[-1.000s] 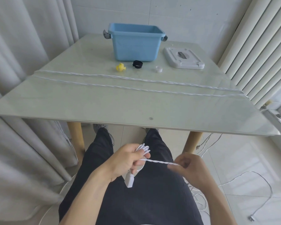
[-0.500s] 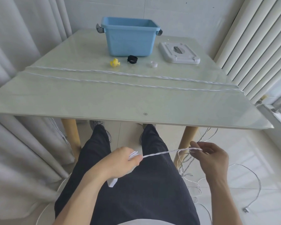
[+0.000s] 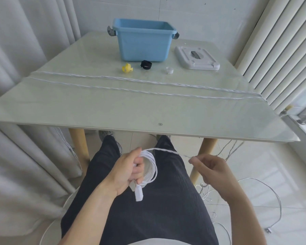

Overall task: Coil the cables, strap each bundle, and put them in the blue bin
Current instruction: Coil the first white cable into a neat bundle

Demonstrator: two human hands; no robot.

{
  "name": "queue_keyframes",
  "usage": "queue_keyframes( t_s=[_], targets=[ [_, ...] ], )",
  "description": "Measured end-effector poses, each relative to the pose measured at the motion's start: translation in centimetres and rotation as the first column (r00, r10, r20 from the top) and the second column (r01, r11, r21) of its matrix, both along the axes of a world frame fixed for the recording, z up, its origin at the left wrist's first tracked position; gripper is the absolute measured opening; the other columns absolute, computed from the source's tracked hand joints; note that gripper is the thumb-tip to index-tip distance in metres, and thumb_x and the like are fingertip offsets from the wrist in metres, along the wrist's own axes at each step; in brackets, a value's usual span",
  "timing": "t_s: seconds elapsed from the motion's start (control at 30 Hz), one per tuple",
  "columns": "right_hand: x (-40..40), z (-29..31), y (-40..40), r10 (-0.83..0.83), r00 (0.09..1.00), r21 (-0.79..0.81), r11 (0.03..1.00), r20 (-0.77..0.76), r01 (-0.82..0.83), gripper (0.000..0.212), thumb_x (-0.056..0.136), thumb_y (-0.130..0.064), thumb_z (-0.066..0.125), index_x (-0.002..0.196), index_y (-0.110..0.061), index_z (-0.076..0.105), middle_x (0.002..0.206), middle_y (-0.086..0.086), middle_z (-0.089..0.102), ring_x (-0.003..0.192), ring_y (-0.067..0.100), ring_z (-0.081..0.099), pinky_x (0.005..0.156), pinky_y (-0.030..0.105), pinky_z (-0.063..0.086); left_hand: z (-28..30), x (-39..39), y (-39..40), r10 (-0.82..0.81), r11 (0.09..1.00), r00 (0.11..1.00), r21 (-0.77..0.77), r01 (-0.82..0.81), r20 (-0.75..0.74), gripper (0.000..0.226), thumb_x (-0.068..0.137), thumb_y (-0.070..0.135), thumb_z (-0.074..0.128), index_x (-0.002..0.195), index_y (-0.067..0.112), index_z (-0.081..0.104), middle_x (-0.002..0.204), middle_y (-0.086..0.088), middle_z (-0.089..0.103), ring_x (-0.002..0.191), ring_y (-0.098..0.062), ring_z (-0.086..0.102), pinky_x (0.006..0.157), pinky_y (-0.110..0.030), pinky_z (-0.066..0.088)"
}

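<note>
Low centre of the frame, the left hand grips a white cable coil over the lap; the right hand pinches its free strand. The blue bin stands at upper centre on the table, whose small round edge mark is unreadable

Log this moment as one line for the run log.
coiling | left hand grips white cable coil | right hand pinches cable tail | blue bin on table

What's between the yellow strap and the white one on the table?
In the head view, the black strap lies between the yellow strap and the white strap, just in front of the blue bin.
</note>
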State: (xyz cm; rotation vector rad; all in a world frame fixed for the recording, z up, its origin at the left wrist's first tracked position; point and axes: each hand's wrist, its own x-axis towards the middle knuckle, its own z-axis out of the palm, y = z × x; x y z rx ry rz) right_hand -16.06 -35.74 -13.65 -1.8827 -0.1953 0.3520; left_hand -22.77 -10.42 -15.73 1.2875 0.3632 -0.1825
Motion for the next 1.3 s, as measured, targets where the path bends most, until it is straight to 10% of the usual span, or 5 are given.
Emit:
queue_keyframes(
  t_s=[0.57, 0.8, 1.0, 1.17, 1.3],
  targets=[
    [-2.2, -0.3, 4.0, 0.367, 0.93, -0.452, 0.829, -0.007, -0.33, 0.043, 0.106, -0.038, 0.04, 0.075, -0.021, 0.064, 0.076, -0.013, 0.074, 0.074, 0.005, 0.063, 0.077, 0.023, 0.05, -0.2, 0.9, -1.0, 0.496, 0.492, 0.853, -0.757, -0.431, -0.163, 0.03, 0.105, 0.021, 0.037, 0.078, 0.013, 0.048, 0.064, 0.0, 0.04, 0.048, -0.016, 0.047, 0.071, -0.033, 0.044],
    [-3.3, -0.6, 5.4, 0.302, 0.952, -0.474, 0.847, 0.055, -0.241, 0.012, 0.091, -0.039, 0.067, 0.092, -0.026, 0.066, 0.072, -0.006, 0.068, 0.066, -0.001, 0.058, 0.061, 0.014, 0.046, 0.1, 1.4, -1.0, 0.625, 0.535, 0.761, -0.614, -0.58, -0.175, 0.027, 0.107, 0.016, 0.037, 0.086, 0.006, 0.05, 0.075, -0.007, 0.05, 0.069, -0.021, 0.058, 0.098, -0.042, 0.046],
    [-3.8, -0.3, 6.7, 0.486, 0.874, -0.546, 0.734, 0.005, -0.405, 0.024, 0.102, -0.017, 0.045, 0.089, -0.014, 0.065, 0.068, -0.005, 0.068, 0.064, 0.004, 0.056, 0.061, 0.012, 0.041, 0.3, 1.3, -2.3, 0.685, 0.685, 0.729, -0.326, -0.651, -0.016, 0.025, 0.104, 0.014, 0.048, 0.084, 0.002, 0.056, 0.072, -0.006, 0.067, 0.073, -0.018, 0.069, 0.073, -0.028, 0.053],
    [-3.9, -0.1, 7.1, 0.567, 0.817, -0.597, 0.693, 0.104, -0.404, 0.024, 0.104, -0.012, 0.037, 0.085, -0.019, 0.051, 0.076, -0.006, 0.058, 0.072, 0.016, 0.052, 0.066, 0.02, 0.039, -0.1, 0.7, -2.2, 0.253, 0.923, 0.947, 0.244, -0.297, 0.198, 0.022, 0.102, 0.017, 0.052, 0.098, -0.003, 0.059, 0.083, -0.008, 0.072, 0.07, -0.018, 0.07, 0.064, -0.021, 0.054],
    [-4.0, 0.1, 7.2, 0.445, 0.884, -0.45, 0.825, 0.142, -0.343, 0.038, 0.106, -0.027, 0.045, 0.069, -0.031, 0.053, 0.067, 0.001, 0.063, 0.062, 0.013, 0.055, 0.06, 0.018, 0.041, -0.1, 0.3, -2.4, -0.154, 0.819, 0.977, 0.573, 0.045, 0.144, 0.024, 0.104, 0.028, 0.048, 0.089, 0.012, 0.057, 0.069, 0.012, 0.068, 0.063, -0.001, 0.061, 0.063, -0.016, 0.046]
  ],
)
